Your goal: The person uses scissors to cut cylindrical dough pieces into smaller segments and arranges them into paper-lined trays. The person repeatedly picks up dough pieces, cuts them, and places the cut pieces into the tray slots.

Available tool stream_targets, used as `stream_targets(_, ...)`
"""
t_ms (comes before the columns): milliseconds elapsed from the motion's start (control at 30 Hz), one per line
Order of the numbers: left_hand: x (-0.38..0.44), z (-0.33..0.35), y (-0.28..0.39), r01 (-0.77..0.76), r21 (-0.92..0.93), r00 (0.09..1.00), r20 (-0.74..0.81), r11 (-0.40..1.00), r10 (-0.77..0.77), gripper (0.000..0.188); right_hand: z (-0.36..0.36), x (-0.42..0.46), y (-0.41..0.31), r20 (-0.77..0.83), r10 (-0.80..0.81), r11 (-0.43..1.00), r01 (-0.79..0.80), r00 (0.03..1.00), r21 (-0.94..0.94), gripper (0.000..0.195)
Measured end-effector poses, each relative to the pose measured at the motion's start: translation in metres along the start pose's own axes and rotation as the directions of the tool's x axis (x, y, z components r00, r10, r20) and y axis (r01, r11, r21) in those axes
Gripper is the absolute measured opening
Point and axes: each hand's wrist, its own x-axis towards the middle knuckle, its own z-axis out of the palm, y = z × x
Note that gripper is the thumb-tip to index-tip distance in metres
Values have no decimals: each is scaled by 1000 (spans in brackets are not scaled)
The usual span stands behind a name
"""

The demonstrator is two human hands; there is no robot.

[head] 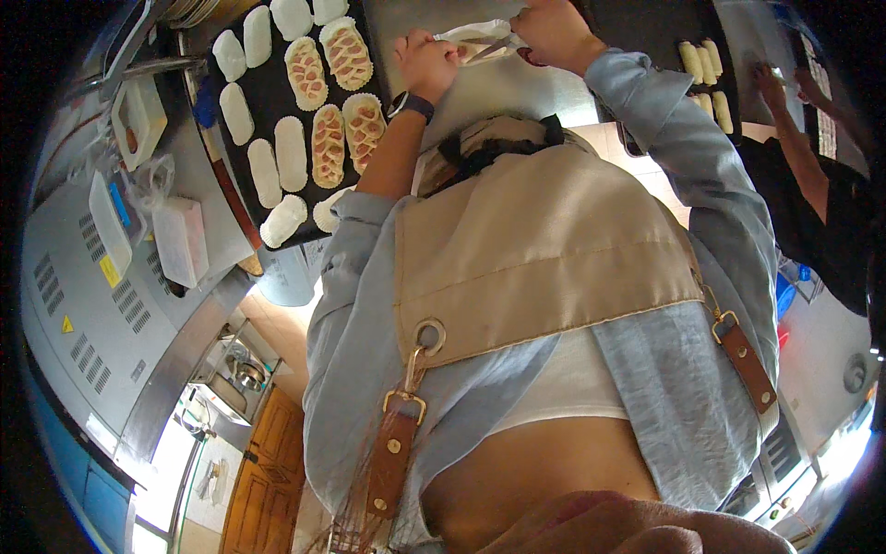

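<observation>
At the top of the head view my right hand (554, 31) grips scissors (493, 47), whose blades reach over a white paper baking cup (477, 29) with some dough in it. My left hand (430, 64), wearing a dark wristwatch (410, 104), holds the left end of that cup or its dough; its fingertips are partly hidden. Both hands are over a steel worktop (484, 86). Left of them lies a black baking tray (270, 62) with several oval white paper cups (291, 152), some filled with lattice-topped dough pieces (306, 73) that show sausage-like slices.
A second dark tray (647, 41) with rolled dough pieces (692, 62) lies to the right. Beyond it a co-worker's hands (772, 90) work near another tray (820, 104). Plastic containers (178, 239) and a brush with a wooden handle (232, 197) are at the left.
</observation>
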Motion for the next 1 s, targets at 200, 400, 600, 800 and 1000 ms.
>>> stream_targets(200,1,8,-5,-36,7,998,-45,999,36,6,6,1,-10,-28,-50,995,48,998,-87,28)
stream_targets(400,3,8,-4,-37,28,997,-61,999,39,6,46,8,-8,-421,-205,979,187,883,-85,19)
stream_targets(600,4,7,-5,-22,51,999,-44,998,24,10,35,18,-14,-160,-212,968,185,964,-168,20)
stream_targets(800,4,2,-4,-8,39,999,-32,999,9,15,37,16,-18,-71,-238,962,225,969,-151,21)
stream_targets(1000,6,-30,20,-35,160,988,155,986,10,32,4,15,-21,-96,-145,989,144,985,-21,27)
